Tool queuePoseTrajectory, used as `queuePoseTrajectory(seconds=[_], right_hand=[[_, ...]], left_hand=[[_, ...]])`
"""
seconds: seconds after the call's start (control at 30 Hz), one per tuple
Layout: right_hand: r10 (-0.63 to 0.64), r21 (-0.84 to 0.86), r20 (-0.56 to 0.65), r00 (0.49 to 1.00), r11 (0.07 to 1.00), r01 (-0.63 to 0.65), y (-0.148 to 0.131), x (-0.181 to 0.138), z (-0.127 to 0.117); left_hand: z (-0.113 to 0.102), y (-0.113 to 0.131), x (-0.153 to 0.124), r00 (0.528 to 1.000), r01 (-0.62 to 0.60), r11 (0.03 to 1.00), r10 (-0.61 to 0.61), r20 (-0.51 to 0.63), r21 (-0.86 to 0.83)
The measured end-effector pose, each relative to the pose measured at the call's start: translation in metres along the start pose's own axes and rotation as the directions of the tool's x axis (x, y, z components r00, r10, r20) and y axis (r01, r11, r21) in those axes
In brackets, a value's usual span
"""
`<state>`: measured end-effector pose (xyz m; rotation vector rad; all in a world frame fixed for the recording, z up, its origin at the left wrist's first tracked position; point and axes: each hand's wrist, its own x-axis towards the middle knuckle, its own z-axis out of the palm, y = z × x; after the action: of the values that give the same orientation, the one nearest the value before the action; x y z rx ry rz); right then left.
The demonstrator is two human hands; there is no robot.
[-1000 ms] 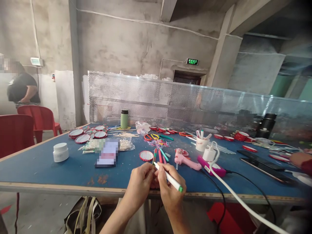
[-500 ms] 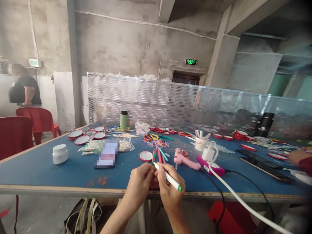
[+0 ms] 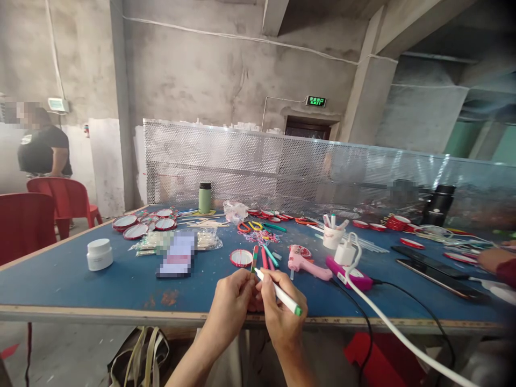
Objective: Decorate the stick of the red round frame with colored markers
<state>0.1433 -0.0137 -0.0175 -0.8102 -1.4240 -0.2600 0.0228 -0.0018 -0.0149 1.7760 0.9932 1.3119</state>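
Near the table's front edge, my left hand (image 3: 234, 294) is closed on a thin flat stick (image 3: 255, 257) coloured in red and green bands; its lower end is hidden by the fingers. My right hand (image 3: 283, 303) grips a white marker (image 3: 282, 296) with a green end, its tip touching or very close to the stick. Just beyond my hands lie a small round red-rimmed disc (image 3: 241, 258) and several red and teal markers (image 3: 265, 258). A pink hot glue gun (image 3: 308, 264) lies to the right of them.
A white jar (image 3: 99, 255), a phone (image 3: 176, 257) and bagged sticks (image 3: 209, 239) are on the left. At right, a paper cup of markers (image 3: 332, 236), a purple power strip (image 3: 350, 274) with cables, and phones (image 3: 439, 277). Another person's hand (image 3: 494, 260) is at far right.
My hands, the stick and the marker stay almost in place. The person in the left background has shifted slightly to the right.
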Motion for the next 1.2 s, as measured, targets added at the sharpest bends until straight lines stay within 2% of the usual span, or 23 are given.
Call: queuePoseTrajectory(seconds=[0.27,0.47,0.67,0.87,0.93,1.07,1.2], right_hand=[[0.014,-0.019,-0.006,1.000,1.000,-0.014,-0.0010,-0.0008,-0.0009],[0.033,-0.007,-0.039,0.999,0.999,-0.033,0.0033,-0.0060,-0.0004],[0.012,0.009,-0.005,1.000,1.000,-0.011,0.0023,-0.0041,0.0001],[-0.009,-0.004,0.005,1.000,1.000,0.009,0.0010,-0.0017,-0.0005],[0.009,0.001,0.000,1.000,1.000,-0.009,0.0008,-0.0027,-0.0004],[0.085,0.046,-0.069,0.994,0.996,-0.082,0.0002,-0.0061,-0.0011],[0.080,0.043,-0.011,0.997,0.996,-0.080,0.0010,-0.0080,-0.0029]], left_hand=[[-0.0004,0.0036,-0.0009,1.000,0.001,0.999,-0.001,-0.007,-0.043],[0.0010,0.0065,-0.0017,0.997,0.071,0.979,-0.065,0.040,-0.190],[0.0004,0.0032,-0.0012,1.000,0.005,0.996,-0.005,-0.001,-0.087],[-0.0001,0.0040,-0.0016,1.000,0.000,0.999,0.000,-0.010,-0.052],[-0.0004,0.0055,-0.0017,1.000,0.020,0.996,-0.020,-0.002,-0.092],[-0.0009,0.0072,0.0000,0.993,0.107,0.956,-0.090,0.074,-0.274],[-0.0020,0.0080,0.0022,0.990,0.135,0.924,-0.110,0.089,-0.357]])
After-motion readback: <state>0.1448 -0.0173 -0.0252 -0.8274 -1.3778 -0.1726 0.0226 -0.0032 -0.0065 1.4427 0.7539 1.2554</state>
